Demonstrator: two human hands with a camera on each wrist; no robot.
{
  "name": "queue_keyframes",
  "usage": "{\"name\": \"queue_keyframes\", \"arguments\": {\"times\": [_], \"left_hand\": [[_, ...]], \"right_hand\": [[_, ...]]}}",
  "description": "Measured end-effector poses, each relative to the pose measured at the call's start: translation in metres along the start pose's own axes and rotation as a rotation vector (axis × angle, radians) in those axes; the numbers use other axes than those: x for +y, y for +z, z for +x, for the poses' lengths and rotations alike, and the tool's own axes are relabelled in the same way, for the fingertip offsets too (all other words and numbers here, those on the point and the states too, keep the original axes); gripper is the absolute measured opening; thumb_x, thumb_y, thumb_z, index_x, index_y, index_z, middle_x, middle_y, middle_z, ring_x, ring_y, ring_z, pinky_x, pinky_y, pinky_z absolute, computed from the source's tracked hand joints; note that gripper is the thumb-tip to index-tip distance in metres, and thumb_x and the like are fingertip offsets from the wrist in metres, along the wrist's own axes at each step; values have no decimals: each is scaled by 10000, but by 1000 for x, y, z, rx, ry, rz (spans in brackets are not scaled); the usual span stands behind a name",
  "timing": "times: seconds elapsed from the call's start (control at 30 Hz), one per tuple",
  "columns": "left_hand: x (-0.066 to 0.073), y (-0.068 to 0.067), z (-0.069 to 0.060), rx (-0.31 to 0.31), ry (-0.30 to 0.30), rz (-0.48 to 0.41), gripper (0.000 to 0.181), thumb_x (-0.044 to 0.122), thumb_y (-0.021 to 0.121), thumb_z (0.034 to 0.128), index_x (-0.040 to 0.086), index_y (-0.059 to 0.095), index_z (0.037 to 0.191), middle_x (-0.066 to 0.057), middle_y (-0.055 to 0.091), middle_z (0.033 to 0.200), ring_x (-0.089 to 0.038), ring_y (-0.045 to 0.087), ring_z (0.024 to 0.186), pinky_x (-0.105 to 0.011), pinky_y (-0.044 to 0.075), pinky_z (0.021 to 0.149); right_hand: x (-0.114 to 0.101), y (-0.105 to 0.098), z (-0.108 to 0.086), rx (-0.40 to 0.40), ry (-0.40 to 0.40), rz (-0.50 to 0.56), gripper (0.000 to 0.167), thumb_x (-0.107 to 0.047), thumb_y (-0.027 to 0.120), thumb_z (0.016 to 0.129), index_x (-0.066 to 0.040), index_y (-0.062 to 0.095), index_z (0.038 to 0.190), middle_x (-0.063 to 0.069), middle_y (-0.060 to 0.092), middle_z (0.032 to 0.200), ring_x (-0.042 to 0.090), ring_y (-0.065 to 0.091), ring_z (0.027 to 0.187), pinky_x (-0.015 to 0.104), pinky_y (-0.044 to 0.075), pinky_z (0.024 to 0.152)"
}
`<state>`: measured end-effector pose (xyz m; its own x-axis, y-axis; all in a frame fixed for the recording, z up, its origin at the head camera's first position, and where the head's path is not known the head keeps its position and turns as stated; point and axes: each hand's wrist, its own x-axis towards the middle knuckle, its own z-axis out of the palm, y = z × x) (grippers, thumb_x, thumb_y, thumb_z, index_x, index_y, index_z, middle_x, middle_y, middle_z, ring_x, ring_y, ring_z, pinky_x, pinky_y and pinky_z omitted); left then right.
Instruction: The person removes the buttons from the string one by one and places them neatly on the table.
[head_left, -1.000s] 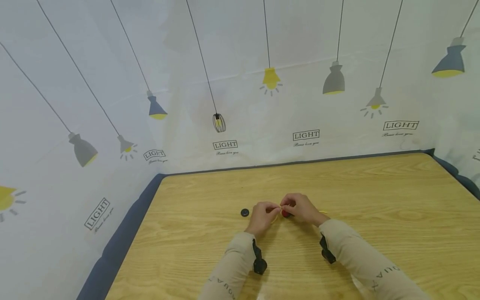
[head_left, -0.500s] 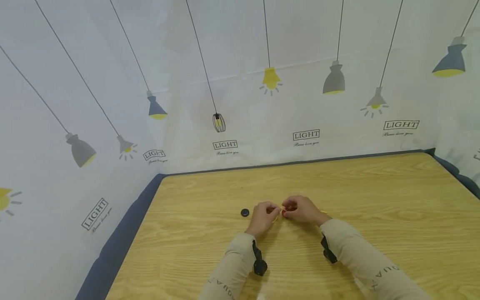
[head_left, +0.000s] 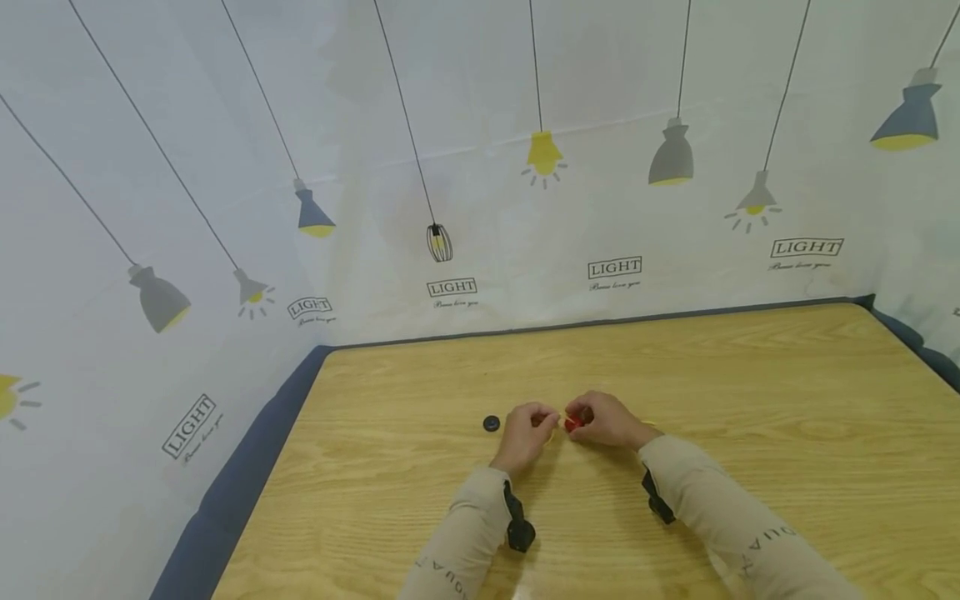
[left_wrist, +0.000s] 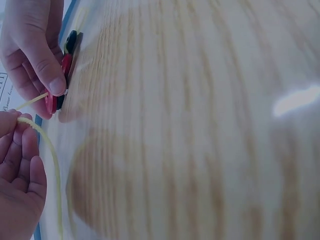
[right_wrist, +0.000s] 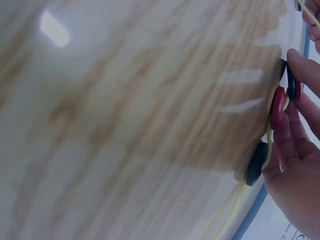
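The left hand (head_left: 525, 435) pinches a yellow string (left_wrist: 52, 150) between thumb and fingertips; its tail hangs down in the left wrist view. Just to its right, the right hand (head_left: 606, 419) grips a red disc (head_left: 573, 422) by its edge. A stretch of string runs from that disc toward the left hand. In the right wrist view, a dark disc (right_wrist: 291, 82) with red behind it is between thumb and fingers, while another red disc (right_wrist: 278, 108) and a dark disc (right_wrist: 256, 163) hang along the string beside the palm.
A separate black disc (head_left: 491, 423) lies on the wooden table (head_left: 390, 500), left of the left hand. Behind the table stands a pale wall covering (head_left: 525, 208) printed with lamps. Both wrists wear dark devices.
The right hand has drawn slightly away from the left fingertips, and more of the red disc shows. The left hand has barely moved and still pinches the string.
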<state>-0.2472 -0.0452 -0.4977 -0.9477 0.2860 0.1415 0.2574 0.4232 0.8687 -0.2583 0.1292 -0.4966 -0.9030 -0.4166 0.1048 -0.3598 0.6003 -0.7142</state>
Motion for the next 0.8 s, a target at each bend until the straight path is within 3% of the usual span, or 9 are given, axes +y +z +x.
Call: {"name": "queue_keyframes", "arguments": {"times": [0.33,0.8], "left_hand": [[-5,-1,-1,23,-35,-19,140,123,561,870,11,637,835,-13,593,699,-31,484,587,-178,411,525],[-6,0,-4,28,-58,9,151,140,565,871,14,644,842,0,610,732,-28,501,635,-175,421,563]], "right_hand": [[-2,0,3,-40,-12,-25,255,-67,732,702,34,610,902,54,577,814,160,526,740,318,447,668],[-3,0,3,-50,21,39,255,-34,726,704,-35,511,842,23,537,781,130,480,704,273,410,619]]}}
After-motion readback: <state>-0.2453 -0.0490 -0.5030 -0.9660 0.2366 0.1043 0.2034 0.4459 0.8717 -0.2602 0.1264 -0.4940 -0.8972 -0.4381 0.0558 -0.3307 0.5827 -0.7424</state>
